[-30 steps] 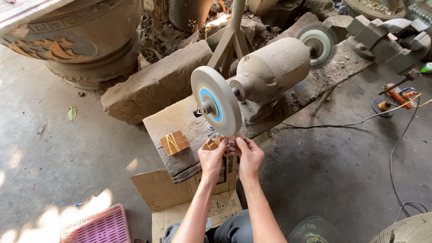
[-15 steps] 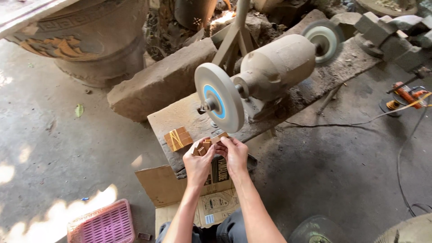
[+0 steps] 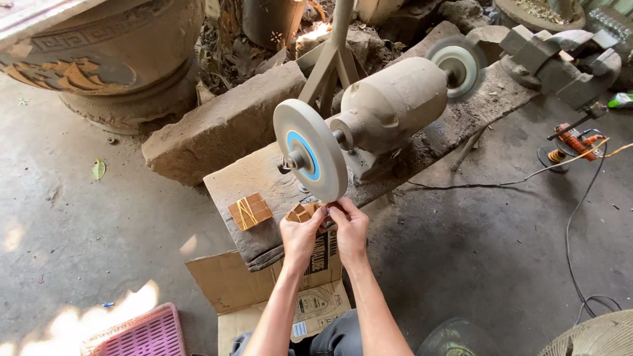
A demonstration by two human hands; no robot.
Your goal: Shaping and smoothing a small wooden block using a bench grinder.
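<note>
Concrete floor surrounds our stone slab [image 3: 264,178], where our left hand [image 3: 300,236] and right hand [image 3: 349,227] together pinch one small wooden piece [image 3: 302,212] just under the nearer of two grinder wheels [image 3: 310,158]; one banded wooden bundle [image 3: 250,211] lies just left.

a small tan wooden block [image 3: 302,212], cut in angular facets, sat pinched between both hands just under the pale grinding wheel [image 3: 310,158], at its six o'clock, tilted, its upper edge close against the wheel's rim.
</note>
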